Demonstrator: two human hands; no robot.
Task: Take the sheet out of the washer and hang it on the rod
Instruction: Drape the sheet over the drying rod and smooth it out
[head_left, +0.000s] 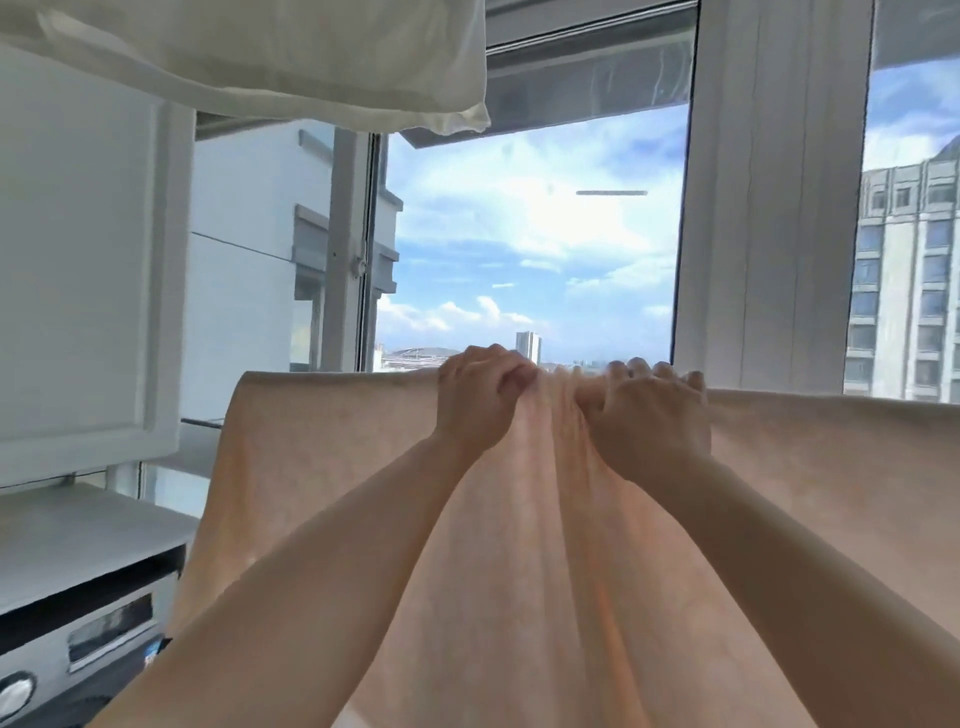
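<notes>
Two bare forearms reach into the head view from the lower edge, each ending in a bare hand. No sleeve covers either forearm as far down as the picture shows them, and neither wrist carries a watch, band or bracelet. The left hand (475, 397) shows no ring on the fingers that can be seen, and the right hand (652, 410) likewise. The fingernails are short and look unpainted, though the picture is too soft to be sure.

Sheet (322, 467) before window (530, 249), washer (78, 644) lower left, both hands on top.
</notes>
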